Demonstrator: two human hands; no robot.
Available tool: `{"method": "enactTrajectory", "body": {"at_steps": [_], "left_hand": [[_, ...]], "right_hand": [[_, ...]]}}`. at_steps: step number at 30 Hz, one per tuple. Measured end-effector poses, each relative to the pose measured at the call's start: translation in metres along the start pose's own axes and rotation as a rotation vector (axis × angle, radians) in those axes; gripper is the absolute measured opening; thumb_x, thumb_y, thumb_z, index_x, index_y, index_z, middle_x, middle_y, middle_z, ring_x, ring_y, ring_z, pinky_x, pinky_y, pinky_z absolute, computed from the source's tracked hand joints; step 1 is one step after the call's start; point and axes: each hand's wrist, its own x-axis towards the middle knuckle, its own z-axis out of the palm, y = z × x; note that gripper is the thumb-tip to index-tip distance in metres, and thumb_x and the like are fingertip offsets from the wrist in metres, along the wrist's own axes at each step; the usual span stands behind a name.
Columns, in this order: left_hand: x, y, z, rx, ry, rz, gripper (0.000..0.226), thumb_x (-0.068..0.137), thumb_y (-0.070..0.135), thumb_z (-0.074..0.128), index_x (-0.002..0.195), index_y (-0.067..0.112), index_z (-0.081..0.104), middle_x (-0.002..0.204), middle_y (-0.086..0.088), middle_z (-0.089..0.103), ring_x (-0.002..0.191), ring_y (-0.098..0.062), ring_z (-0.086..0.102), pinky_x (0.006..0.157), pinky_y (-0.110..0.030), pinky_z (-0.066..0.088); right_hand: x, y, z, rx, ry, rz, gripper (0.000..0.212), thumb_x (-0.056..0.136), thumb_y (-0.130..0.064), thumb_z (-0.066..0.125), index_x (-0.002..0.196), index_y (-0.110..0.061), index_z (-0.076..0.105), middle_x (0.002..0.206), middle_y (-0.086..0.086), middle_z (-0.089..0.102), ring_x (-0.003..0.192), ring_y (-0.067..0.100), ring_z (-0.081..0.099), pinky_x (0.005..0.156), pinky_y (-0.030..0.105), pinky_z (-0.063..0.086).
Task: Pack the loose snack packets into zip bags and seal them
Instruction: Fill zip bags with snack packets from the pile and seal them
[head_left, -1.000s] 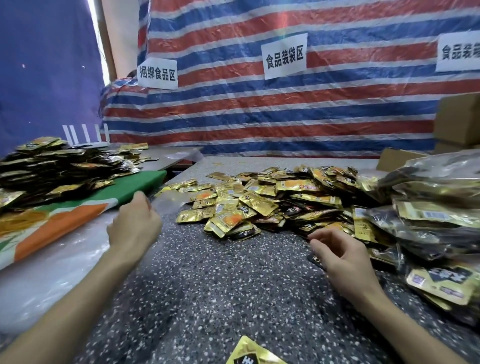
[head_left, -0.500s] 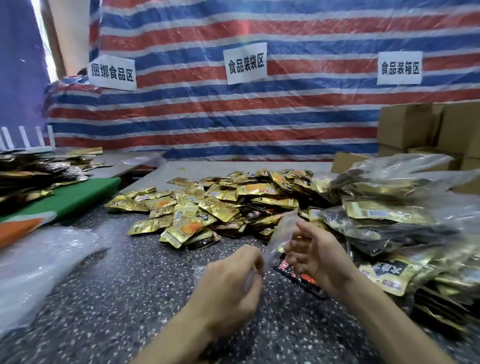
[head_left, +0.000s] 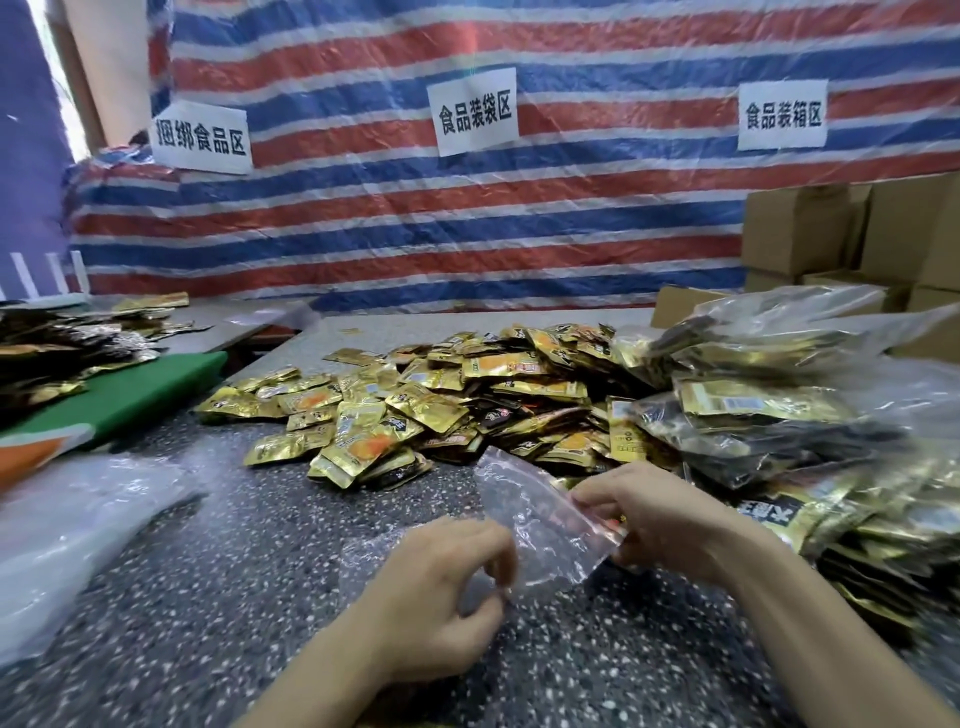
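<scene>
A clear empty zip bag (head_left: 540, 525) hangs between my two hands above the speckled table (head_left: 218, 597). My left hand (head_left: 441, 597) pinches its lower edge with curled fingers. My right hand (head_left: 660, 519) grips the bag's right side near the mouth. A heap of loose gold snack packets (head_left: 415, 410) lies just beyond the hands in the middle of the table. To the right sits a stack of filled zip bags (head_left: 779, 415) with gold and black packets inside.
A pile of clear empty bags (head_left: 78, 519) lies at the left. Behind it a green board (head_left: 135, 395) carries more packets (head_left: 57, 348). Cardboard boxes (head_left: 841, 228) stand at the back right before a striped tarp with paper signs.
My left hand came over from the empty bags at the left, bringing a clear bag to the middle. My right hand rose from the table and took hold of the bag.
</scene>
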Motion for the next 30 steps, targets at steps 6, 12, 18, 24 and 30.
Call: {"method": "enactTrajectory", "body": {"at_steps": [6,12,18,24,30], "left_hand": [[0.005,-0.003,0.005,-0.397,0.06,-0.295,0.036,0.078,0.059,0.04,0.069,0.029,0.057,0.069,0.015,0.061,0.066,-0.001,0.057,0.068,-0.02,0.042],[0.009,0.0,0.011,-0.588,0.088,-0.508,0.058,0.089,0.069,0.049,0.058,0.021,0.063,0.058,0.001,0.067,0.052,-0.01,0.062,0.058,-0.014,0.046],[0.011,-0.005,0.004,-0.813,0.242,-0.567,0.042,0.091,0.02,0.066,0.049,0.02,0.062,0.053,0.0,0.063,0.047,-0.012,0.058,0.044,-0.017,0.04],[0.011,-0.005,-0.001,-0.719,0.184,-0.554,0.036,0.091,0.007,0.06,0.056,0.011,0.064,0.054,-0.003,0.064,0.05,-0.01,0.06,0.053,-0.018,0.047],[0.013,-0.005,-0.002,-0.79,0.187,-0.55,0.028,0.077,0.021,0.058,0.049,0.02,0.059,0.053,-0.004,0.062,0.052,-0.017,0.063,0.057,-0.027,0.049]], "right_hand": [[-0.002,0.0,0.003,-0.049,-0.158,-0.054,0.014,0.089,-0.013,0.071,0.084,0.0,0.075,0.068,0.003,0.06,0.05,0.009,0.045,0.043,0.018,0.033],[-0.005,0.002,0.02,-0.173,-0.254,-0.189,0.017,0.075,-0.015,0.085,0.066,-0.015,0.072,0.072,0.006,0.069,0.065,0.016,0.06,0.055,0.022,0.048],[-0.008,0.0,0.024,-0.002,-0.128,-0.185,0.025,0.079,-0.001,0.064,0.06,-0.014,0.057,0.066,0.009,0.059,0.053,0.016,0.053,0.046,0.024,0.041],[-0.001,0.005,0.013,-0.181,0.103,-0.112,0.007,0.084,-0.013,0.067,0.08,-0.012,0.062,0.066,-0.003,0.064,0.049,0.007,0.052,0.042,0.019,0.034],[0.001,0.009,0.017,-0.183,0.153,-0.243,0.018,0.088,0.0,0.063,0.084,-0.009,0.047,0.083,0.011,0.06,0.055,0.011,0.056,0.056,0.029,0.051]]}}
